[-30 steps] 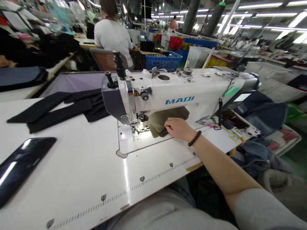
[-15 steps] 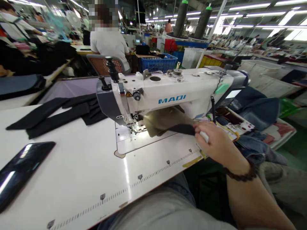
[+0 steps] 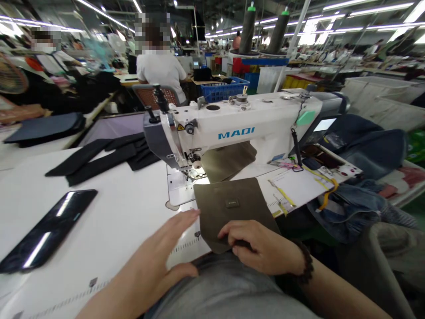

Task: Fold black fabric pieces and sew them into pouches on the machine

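Observation:
An olive-brown panel (image 3: 239, 190), bearing a small rectangular label (image 3: 232, 203), lies at the front edge of the sewing table, partly over my lap. My left hand (image 3: 166, 248) is open, fingers stretched out, with its fingertips at the panel's left edge. On the panel's lower part rests my right hand (image 3: 259, 248), fingers curled; a dark patch shows under them, and what it is cannot be made out. Behind the panel, another olive-brown piece (image 3: 229, 161) lies under the arm of the white sewing machine (image 3: 239, 126), to the right of its needle area.
Black fabric strips (image 3: 102, 157) and a black phone (image 3: 49, 228) lie on the table at left. Pink-handled scissors (image 3: 287, 165) and a paper sheet (image 3: 292, 188) are at right. Denim pieces (image 3: 352, 212) hang beyond. A co-worker (image 3: 159, 66) sits behind the machine.
My left hand has come into view. My right hand has moved down and left from beside the machine bed. The labelled panel now lies flat in front; the view has shifted slightly.

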Action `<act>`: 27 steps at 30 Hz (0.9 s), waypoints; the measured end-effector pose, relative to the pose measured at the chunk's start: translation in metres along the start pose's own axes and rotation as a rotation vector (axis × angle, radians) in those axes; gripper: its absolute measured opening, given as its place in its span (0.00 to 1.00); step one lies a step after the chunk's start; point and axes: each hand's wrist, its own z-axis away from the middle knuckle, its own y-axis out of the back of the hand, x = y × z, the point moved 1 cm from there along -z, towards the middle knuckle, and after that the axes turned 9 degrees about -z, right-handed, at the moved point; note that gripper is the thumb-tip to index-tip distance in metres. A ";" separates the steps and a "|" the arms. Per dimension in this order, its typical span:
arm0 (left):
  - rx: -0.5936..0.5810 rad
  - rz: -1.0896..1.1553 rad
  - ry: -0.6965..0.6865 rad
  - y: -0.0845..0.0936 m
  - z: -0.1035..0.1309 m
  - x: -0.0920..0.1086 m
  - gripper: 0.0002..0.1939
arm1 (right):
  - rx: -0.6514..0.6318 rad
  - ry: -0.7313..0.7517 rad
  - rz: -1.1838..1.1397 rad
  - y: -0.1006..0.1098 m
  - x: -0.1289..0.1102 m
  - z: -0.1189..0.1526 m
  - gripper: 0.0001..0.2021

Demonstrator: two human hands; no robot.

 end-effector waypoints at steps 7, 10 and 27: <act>-0.240 0.117 -0.001 -0.016 -0.006 -0.012 0.12 | -0.111 0.012 -0.127 -0.012 -0.003 -0.009 0.06; -0.174 0.189 0.201 -0.006 0.020 -0.031 0.10 | -0.089 -0.102 -0.140 0.001 0.012 -0.002 0.27; 0.146 0.330 0.723 -0.011 0.045 -0.068 0.07 | 0.429 -0.257 -0.029 -0.012 0.044 -0.079 0.21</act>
